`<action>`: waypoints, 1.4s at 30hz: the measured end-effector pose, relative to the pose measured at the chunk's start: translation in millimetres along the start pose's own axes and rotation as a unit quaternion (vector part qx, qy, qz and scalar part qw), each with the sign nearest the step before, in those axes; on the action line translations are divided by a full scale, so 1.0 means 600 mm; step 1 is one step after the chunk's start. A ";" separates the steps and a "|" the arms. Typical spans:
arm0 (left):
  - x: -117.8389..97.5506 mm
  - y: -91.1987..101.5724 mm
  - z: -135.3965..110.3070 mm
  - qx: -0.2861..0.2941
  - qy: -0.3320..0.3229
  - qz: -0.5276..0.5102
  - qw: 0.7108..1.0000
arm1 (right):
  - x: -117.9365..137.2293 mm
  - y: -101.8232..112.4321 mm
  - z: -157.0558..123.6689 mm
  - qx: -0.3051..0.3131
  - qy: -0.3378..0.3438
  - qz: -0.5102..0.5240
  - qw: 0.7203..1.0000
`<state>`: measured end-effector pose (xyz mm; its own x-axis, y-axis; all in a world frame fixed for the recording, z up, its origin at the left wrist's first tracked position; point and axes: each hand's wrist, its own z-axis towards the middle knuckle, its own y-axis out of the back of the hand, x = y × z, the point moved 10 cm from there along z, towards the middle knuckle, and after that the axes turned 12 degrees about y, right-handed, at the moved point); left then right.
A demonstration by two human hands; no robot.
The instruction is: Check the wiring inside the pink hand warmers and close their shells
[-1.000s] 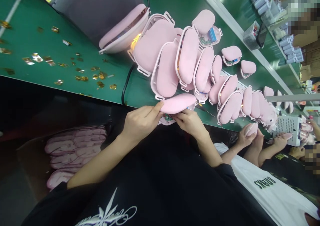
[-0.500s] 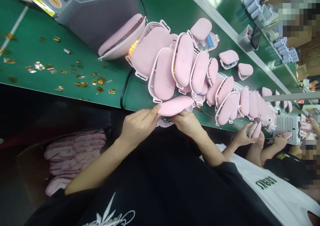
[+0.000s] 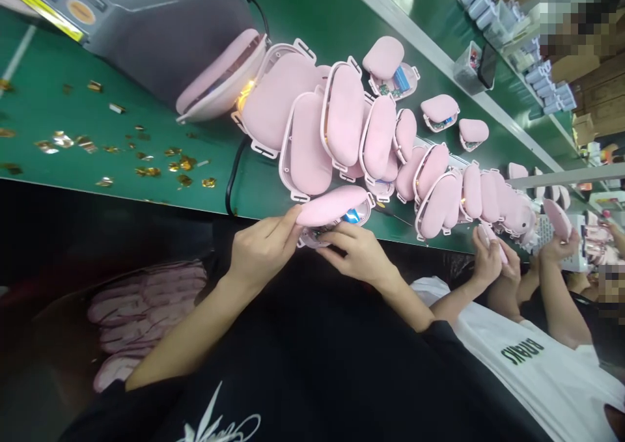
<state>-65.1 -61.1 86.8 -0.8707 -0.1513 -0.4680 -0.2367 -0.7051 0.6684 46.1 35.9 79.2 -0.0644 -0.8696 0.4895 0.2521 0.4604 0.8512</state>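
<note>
At the table's near edge I hold a pink oval plastic case (image 3: 364, 215) with its pink padded cover (image 3: 332, 206) tilted up. A blue battery-like part (image 3: 351, 216) and a piece of green circuit board show inside. My left hand (image 3: 261, 250) is closed on the left end, pinching cover and case together. My right hand (image 3: 359, 250) is at the near rim, fingers reaching over it by the board and thumb below. Whether those fingers also pinch a wire or small part is hidden. Just beyond lie several similar pink cases (image 3: 307, 146), covers resting loosely on them.
A grey machine (image 3: 170, 38) stands at the left on the green table (image 3: 146, 198), with gold foil scraps (image 3: 183, 163) before it. A black cable (image 3: 234, 175) crosses to the edge. Stacked pink pieces (image 3: 146, 305) lie below left. Co-workers' hands (image 3: 488, 256) hold pink parts at right.
My right hand has drawn back a little toward me and its fingers have loosened, so more of the case's inside and the blue part show. A co-worker has raised a pink piece.
</note>
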 end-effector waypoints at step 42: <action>-0.003 -0.025 0.019 0.001 0.012 -0.030 0.999 | -0.076 -0.024 0.029 0.033 -0.160 0.124 0.979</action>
<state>-65.0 -42.2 84.2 -0.8442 -0.1265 -0.5209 -0.2886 -0.7116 0.6406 28.4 72.3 48.0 -0.3099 -0.6340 0.7085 0.2369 0.6702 0.7033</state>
